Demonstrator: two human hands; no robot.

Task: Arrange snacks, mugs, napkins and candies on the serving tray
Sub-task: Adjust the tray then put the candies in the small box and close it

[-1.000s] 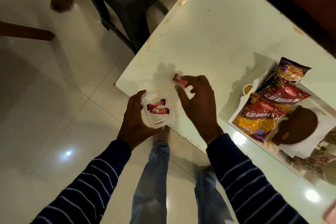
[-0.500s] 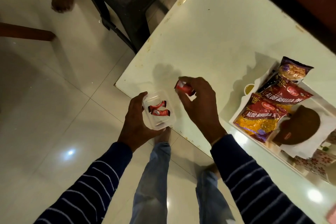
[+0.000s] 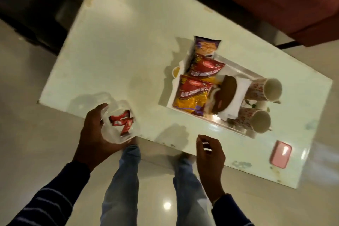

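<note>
From the head view, the left hand [image 3: 95, 134] gripped a clear container [image 3: 120, 124] holding three red candies [image 3: 122, 121] at the worktop [image 3: 128, 42] edge. The right hand [image 3: 209, 154] was empty, fingers loosely curled. The serving tray [image 3: 185, 60] carried three snack packets [image 3: 192, 95] and two mugs [image 3: 264, 90].

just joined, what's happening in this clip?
A person is loading a serving tray on a white table. The left hand holds a clear plastic container with red-wrapped candies inside, at the table's near edge. The right hand is empty, fingers loosely open. The tray already carries snack packets, white napkins and two mugs lying on their sides.
</note>
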